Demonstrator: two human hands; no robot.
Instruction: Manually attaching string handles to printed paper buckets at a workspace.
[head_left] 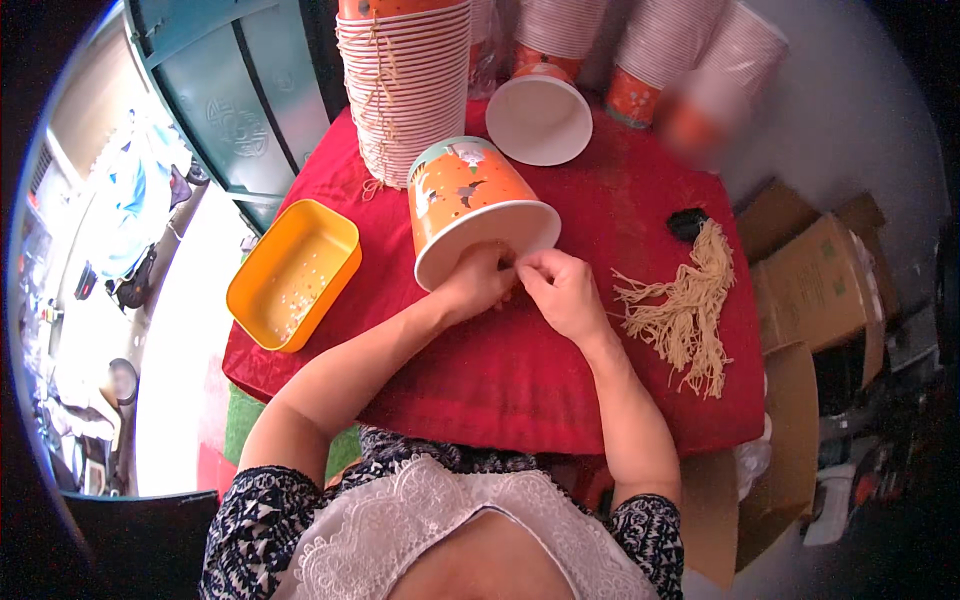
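Observation:
An orange paper bucket [470,192] with a white rim and small printed figures lies tilted on the red cloth, its mouth toward me. My left hand [478,280] is at the mouth's lower edge, fingers curled and partly hidden against the white inside. Close beside it, my right hand [565,292] is closed in a pinch near the rim, thumb against forefinger. What the fingertips of either hand hold is too small to make out. Right of my right hand lies a bundle of cream cords [695,310], dark at its bound end.
A yellow tray [345,262] with small pale bits stands at left. Behind the bucket rise a tall stack of paper buckets [405,95] with cords hanging on it and a single white-lined bucket [540,120]. More wrapped stacks stand at the back. Cardboard boxes [815,285] lie right of the table.

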